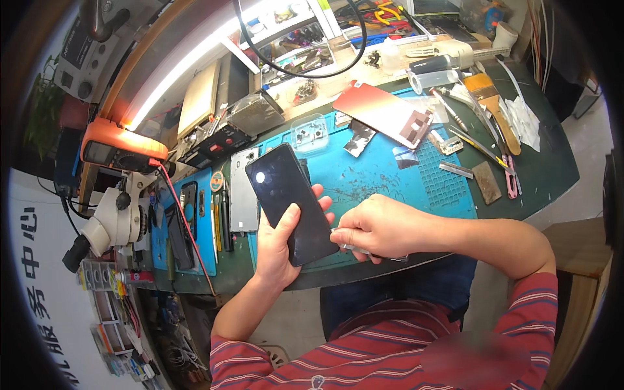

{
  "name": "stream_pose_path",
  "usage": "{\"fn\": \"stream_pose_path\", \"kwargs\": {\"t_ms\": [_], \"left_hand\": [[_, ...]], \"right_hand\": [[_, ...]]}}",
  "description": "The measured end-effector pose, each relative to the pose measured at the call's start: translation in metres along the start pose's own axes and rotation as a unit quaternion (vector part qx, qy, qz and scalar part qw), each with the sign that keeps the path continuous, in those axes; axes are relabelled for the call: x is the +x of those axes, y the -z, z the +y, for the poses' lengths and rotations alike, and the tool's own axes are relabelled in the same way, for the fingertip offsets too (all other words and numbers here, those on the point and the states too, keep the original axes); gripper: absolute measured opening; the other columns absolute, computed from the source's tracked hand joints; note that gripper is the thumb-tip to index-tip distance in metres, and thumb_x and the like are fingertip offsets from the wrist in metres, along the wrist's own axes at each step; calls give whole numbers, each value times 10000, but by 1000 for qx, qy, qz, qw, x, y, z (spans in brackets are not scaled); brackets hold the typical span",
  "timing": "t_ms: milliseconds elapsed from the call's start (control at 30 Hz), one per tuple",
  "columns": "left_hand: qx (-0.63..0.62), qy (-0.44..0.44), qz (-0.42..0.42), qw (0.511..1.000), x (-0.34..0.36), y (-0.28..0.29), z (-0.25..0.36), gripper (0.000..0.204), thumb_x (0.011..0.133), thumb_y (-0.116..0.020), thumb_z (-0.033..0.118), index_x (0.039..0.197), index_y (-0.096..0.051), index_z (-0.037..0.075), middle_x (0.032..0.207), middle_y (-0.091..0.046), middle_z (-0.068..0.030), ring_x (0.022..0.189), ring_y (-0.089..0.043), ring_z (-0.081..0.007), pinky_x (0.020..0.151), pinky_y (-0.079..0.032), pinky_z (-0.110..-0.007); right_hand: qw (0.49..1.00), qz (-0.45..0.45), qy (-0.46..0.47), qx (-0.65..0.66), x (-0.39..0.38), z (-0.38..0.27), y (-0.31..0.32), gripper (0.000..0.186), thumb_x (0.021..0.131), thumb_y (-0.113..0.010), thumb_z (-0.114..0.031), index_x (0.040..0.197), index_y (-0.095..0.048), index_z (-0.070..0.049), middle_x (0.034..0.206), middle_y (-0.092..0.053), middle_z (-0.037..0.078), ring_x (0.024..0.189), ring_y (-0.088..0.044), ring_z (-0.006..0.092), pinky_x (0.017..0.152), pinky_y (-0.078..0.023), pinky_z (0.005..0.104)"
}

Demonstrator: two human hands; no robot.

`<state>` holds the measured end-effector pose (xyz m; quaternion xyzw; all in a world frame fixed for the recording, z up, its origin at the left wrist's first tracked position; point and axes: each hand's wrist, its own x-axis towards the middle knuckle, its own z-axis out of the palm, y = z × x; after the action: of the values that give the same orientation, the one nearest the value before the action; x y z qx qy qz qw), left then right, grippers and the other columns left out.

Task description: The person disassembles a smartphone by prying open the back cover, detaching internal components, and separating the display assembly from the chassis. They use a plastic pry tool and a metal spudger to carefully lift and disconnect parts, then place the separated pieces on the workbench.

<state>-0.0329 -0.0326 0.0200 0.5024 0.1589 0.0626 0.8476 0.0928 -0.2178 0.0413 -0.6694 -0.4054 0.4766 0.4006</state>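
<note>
My left hand is closed round a black smartphone, thumb on its dark screen and fingertips at its right edge. The phone is held up tilted above the blue work mat, with a bright reflection near its top. At its lower right edge is my right hand, closed in a pinch on a small thin metal tool. The fingers hide most of that tool, so its exact kind is unclear. Behind the phone, to the left, a grey phone back panel lies on the mat.
An orange-to-white phone cover and a clear box of small parts lie farther back. Brushes, tweezers and blades crowd the right side. An orange multimeter with a red lead and a white microscope stand left.
</note>
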Motion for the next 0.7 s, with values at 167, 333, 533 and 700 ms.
{"fn": "stream_pose_path", "kwargs": {"t_ms": [167, 333, 533, 700], "left_hand": [[4, -31, 15, 999, -4, -4, -3, 444, 1059, -574, 143, 1441, -376, 31, 1397, -569, -228, 1230, -640, -342, 984, -602, -494], [-4, -32, 14, 999, -2, -4, -3, 427, 1060, -570, 139, 1428, -386, 27, 1392, -572, -227, 1226, -643, -345, 980, -603, -494], [6, -8, -13, 1000, -2, 1, -1, 463, 1048, -596, 138, 1444, -379, 37, 1377, -582, -235, 1207, -656, -341, 975, -604, -490], [32, 4, -16, 999, -2, -1, 1, 494, 1040, -613, 155, 1465, -389, 41, 1375, -589, -232, 1196, -662, -331, 960, -612, -482]], "right_hand": [[999, -9, 41, -1, 1, 10, 2, 325, 1050, -585, -262, 917, -722, 0, 700, -704, 65, 589, -705, 149, 565, -554, 308], [998, 20, 56, -14, 0, 12, 1, 295, 1035, -593, -231, 899, -716, 1, 687, -702, 66, 571, -702, 159, 566, -557, 313], [997, 25, 77, -16, 0, 17, -1, 281, 1028, -602, -215, 878, -706, -1, 675, -698, 68, 552, -690, 167, 551, -544, 326], [995, 28, 85, -40, 1, 20, -3, 285, 1024, -605, -211, 843, -696, -11, 649, -688, 64, 541, -684, 175, 547, -538, 335]]}}
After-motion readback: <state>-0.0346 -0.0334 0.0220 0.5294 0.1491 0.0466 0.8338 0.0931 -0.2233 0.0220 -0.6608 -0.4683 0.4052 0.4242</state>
